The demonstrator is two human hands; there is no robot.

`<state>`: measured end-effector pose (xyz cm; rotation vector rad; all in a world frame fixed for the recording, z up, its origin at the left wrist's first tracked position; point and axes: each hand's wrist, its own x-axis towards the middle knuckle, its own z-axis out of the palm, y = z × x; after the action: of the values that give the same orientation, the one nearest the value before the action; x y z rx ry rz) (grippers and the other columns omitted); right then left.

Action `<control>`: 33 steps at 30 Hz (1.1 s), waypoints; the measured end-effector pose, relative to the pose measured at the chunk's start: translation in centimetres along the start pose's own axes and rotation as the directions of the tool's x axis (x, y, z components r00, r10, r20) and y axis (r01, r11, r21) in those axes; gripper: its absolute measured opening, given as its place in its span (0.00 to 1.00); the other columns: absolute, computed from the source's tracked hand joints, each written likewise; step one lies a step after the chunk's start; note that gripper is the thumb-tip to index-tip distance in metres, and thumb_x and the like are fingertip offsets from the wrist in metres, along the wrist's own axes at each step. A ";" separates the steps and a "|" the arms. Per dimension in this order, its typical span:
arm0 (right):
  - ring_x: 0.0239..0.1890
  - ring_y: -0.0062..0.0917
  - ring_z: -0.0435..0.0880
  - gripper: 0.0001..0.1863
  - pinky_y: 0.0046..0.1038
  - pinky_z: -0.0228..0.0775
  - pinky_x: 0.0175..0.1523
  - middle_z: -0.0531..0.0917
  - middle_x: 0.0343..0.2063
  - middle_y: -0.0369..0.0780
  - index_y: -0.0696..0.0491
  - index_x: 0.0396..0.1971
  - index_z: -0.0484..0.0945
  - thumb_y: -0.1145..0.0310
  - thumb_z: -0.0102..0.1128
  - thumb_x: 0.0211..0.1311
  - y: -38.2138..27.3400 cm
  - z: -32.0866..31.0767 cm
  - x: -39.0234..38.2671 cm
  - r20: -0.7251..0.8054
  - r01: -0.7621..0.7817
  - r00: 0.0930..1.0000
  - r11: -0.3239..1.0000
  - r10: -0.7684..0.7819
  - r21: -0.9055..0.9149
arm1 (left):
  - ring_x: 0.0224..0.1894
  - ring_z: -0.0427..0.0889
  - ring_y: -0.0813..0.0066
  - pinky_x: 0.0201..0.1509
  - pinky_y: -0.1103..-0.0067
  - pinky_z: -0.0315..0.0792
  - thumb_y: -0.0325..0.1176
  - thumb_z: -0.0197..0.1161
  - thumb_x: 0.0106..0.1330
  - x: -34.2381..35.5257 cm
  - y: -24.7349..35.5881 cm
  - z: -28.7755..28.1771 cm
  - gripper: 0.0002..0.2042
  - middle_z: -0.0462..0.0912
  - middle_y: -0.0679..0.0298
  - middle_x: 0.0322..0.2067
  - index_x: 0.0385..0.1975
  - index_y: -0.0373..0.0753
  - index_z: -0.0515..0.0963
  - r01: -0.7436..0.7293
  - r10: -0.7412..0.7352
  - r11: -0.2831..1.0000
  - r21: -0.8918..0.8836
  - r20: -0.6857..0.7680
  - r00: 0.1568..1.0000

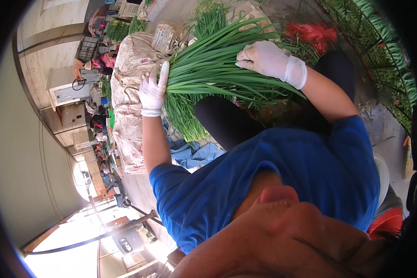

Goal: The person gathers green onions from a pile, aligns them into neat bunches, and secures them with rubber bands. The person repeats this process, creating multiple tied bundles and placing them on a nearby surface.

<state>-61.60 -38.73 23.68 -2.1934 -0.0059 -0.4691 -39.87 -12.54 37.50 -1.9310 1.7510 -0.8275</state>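
Observation:
A large fanned bunch of long, flat green leaves, garlic chives (213, 65), lies across the space before me, its leaf ends spreading to the right. My left hand (153, 92), in a white glove, grips the gathered left end, with one finger pointing up along it. Over the leaves on the right is my right hand (266, 58), also white-gloved. Its fingers are curled together in a pinch, and anything between the fingertips is too small to make out. Below the held bunch more chives (185, 120) lie beside my knee.
A flower-patterned cloth (129, 102) covers a bulky form on the left. Another pile of greens (211, 21) sits beyond the bunch. Red plastic strands (315, 37) lie at the far right, near a green netted edge (389, 55). Blue cloth (197, 153) lies by my left arm.

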 end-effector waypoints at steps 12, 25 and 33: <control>0.23 0.13 0.66 0.20 0.15 0.64 0.31 0.77 0.24 0.32 0.42 0.53 0.75 0.71 0.54 0.59 -2.4 -6.1 1.9 -0.136 0.054 0.991 0.905 0.004 0.422 | 0.27 0.76 0.71 0.31 0.75 0.74 0.29 0.56 0.49 3.4 2.2 -2.6 0.31 0.75 0.62 0.46 0.59 0.57 0.65 -0.239 0.241 0.966 0.102 -0.003 0.971; 0.31 0.34 0.77 0.09 0.27 0.69 0.39 0.78 0.29 0.39 0.55 0.31 0.76 0.64 0.56 0.59 -0.5 -8.7 3.0 -0.061 0.144 0.989 0.981 -0.137 0.133 | 0.33 0.78 0.63 0.34 0.72 0.74 0.23 0.59 0.47 1.4 0.8 -3.5 0.36 0.75 0.56 0.48 0.61 0.51 0.62 -0.089 0.077 0.979 -0.185 -0.071 0.995; 0.39 0.39 0.78 0.21 0.37 0.70 0.43 0.79 0.31 0.45 0.56 0.22 0.74 0.50 0.63 0.49 10.0 -13.1 -6.0 -0.380 -0.429 0.899 0.613 0.218 -0.663 | 0.33 0.79 0.73 0.38 0.80 0.73 0.17 0.61 0.48 -3.7 -0.6 2.5 0.22 0.80 0.59 0.34 0.47 0.33 0.72 0.690 -0.141 -0.289 -0.664 0.742 0.655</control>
<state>-69.85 -54.00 21.25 -2.8076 0.8770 -0.6187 -37.87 -9.07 35.44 -3.4438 1.1389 1.4192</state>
